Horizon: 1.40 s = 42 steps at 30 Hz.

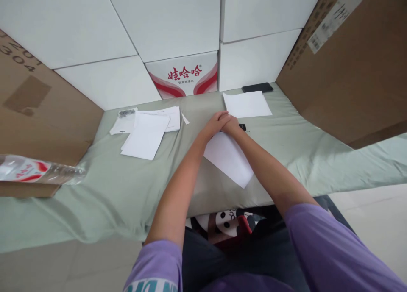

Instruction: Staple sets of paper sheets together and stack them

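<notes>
My left hand (215, 125) and my right hand (231, 123) are pressed together over the top end of a white sheet of paper (229, 158). Fingers of the left hand lie across the back of the right. Both hands look closed. A small black object (242, 127) sticks out beyond the right hand; most of it is hidden beneath the hands, so its kind cannot be told. The sheet lies at a slant, its lower corner towards me. Just behind the hands, another white sheet (248, 104) rests on the green cloth (203, 194).
To the left lie stacked papers (146, 135), a clear plastic bag (124, 121) with dark bits, and a small white strip (185, 118). A black phone-like slab (257, 87) is at the back. White boxes (181, 20), cardboard boxes (346, 71) and a water bottle (38, 170) surround the surface.
</notes>
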Available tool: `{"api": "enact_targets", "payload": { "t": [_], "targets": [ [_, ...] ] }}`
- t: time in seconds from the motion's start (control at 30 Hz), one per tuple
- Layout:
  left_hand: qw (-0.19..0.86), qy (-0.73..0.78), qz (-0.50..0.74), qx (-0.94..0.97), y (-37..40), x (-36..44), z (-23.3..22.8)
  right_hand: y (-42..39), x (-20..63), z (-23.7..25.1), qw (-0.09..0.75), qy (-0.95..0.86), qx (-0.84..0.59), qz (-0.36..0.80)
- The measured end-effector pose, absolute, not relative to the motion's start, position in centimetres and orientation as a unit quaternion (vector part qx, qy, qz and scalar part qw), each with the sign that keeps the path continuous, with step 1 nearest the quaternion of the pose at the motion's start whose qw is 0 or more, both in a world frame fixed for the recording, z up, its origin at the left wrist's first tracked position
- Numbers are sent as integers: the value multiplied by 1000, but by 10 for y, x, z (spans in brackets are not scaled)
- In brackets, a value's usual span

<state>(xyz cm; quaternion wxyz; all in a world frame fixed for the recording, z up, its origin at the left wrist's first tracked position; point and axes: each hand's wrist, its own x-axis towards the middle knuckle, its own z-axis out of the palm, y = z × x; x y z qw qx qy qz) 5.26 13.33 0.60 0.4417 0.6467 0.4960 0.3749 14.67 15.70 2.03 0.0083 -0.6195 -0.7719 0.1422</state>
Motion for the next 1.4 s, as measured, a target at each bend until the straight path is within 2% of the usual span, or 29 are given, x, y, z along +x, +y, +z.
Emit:
{"api": "enact_targets", "payload": {
  "t": [0.2,0.3,0.4,0.57,1.4],
  "targets": [
    [374,522,319,697,116,14,8,154,147,24,20,-762,-631,144],
    [256,610,320,678,97,-26,-3,153,147,23,25,-751,-644,142],
    [143,637,312,690,76,-56,-18,154,148,23,25,-755,-639,148],
    [55,633,249,731,56,-57,-29,156,149,23,9,-768,-623,150],
    [73,630,239,735,57,-51,-25,149,146,26,-1,-771,-621,139]
  ]
}}
